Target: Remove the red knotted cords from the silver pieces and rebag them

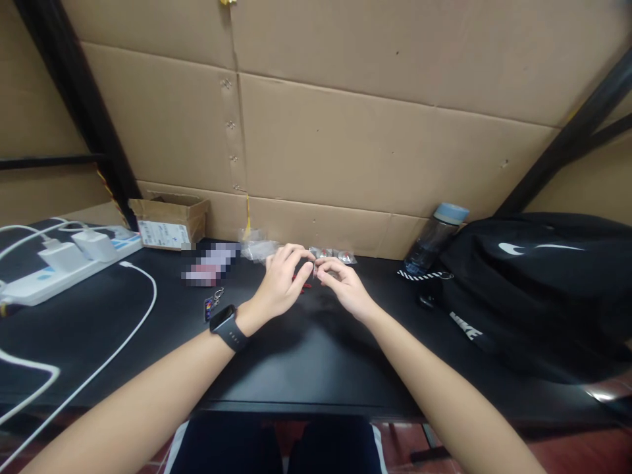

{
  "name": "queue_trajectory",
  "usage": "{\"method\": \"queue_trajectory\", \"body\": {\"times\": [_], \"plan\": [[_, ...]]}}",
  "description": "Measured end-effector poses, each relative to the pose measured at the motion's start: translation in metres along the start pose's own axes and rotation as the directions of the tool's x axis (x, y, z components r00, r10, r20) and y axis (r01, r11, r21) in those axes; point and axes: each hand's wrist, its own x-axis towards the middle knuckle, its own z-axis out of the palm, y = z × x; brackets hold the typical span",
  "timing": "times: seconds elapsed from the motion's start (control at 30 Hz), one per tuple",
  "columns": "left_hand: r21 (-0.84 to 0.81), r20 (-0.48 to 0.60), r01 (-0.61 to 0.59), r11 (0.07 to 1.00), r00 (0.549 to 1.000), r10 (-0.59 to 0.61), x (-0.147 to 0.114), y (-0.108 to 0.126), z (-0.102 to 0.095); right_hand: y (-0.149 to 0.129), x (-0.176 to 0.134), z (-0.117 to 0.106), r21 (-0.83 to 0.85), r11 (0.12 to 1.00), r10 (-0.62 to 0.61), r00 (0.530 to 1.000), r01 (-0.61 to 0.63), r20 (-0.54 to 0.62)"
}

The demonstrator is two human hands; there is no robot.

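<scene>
Pinching one small clear packet (313, 268) together, left hand (281, 283) and right hand (345, 286) close fingers on it — black NIKE bag (533, 289) nearby.

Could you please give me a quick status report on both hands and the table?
Left hand and right hand pinch one small clear item together. Red bit underneath. Clear packets just behind; nothing blocking.

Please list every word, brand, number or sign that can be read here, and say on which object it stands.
"NIKE": white letters on the black backpack, with a white swoosh logo above.
White label on the cardboard box: print too small to read.
Object beside the left hand: blurred, unreadable.
Smartwatch, water bottle: no readable text.
</scene>
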Motion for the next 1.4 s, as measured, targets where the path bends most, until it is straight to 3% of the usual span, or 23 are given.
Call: {"method": "queue_trajectory", "body": {"times": [0.13, 0.3, 0.4, 0.5, 0.63, 0.77, 0.83, 1.03, 1.4], "plan": [[0.036, 0.132, -0.099, 0.994, 0.987, 0.094, -0.001, -0.004, 0.002, 0.001, 0.002, -0.006, -0.072, 0.997, -0.018, 0.999, 0.015, -0.039], [0.1, 0.223, -0.075, 0.992, 0.973, 0.051, -0.006, -0.013, 0.013, 0.0, 0.002, -0.012, -0.249, 0.968, 0.002, 1.0, -0.006, -0.019], [0.11, 0.311, -0.074, 0.991, 0.95, 0.037, -0.006, -0.023, 0.014, -0.003, 0.0, -0.016, -0.46, 0.886, -0.017, 0.997, 0.048, 0.071], [0.146, 0.373, -0.05, 0.988, 0.928, -0.008, -0.003, -0.041, 0.009, -0.005, -0.004, -0.021, -0.596, 0.8, 0.055, 0.978, 0.077, 0.201], [0.261, 0.338, 0.065, 0.963, 0.928, -0.155, 0.002, -0.072, 0.002, -0.007, -0.007, -0.029, -0.633, 0.767, 0.155, 0.928, 0.103, 0.339], [0.321, 0.37, 0.087, 0.943, 0.905, -0.209, 0.001, -0.09, 0.001, -0.01, -0.006, -0.037, -0.623, 0.772, 0.183, 0.896, 0.124, 0.405], [0.308, 0.39, 0.074, 0.948, 0.899, -0.197, 0.0, -0.092, 0.004, -0.009, -0.004, -0.039, -0.638, 0.76, 0.177, 0.907, 0.121, 0.383], [0.288, 0.366, -0.018, 0.957, 0.926, -0.093, -0.001, -0.086, 0.014, 0.015, -0.002, -0.044, -0.766, 0.642, 0.186, 0.969, 0.008, 0.165], [0.284, 0.298, 0.013, 0.959, 0.949, -0.101, 0.0, -0.079, 0.014, 0.04, 0.003, -0.048, -0.741, 0.671, 0.139, 0.98, 0.012, 0.142]]}}
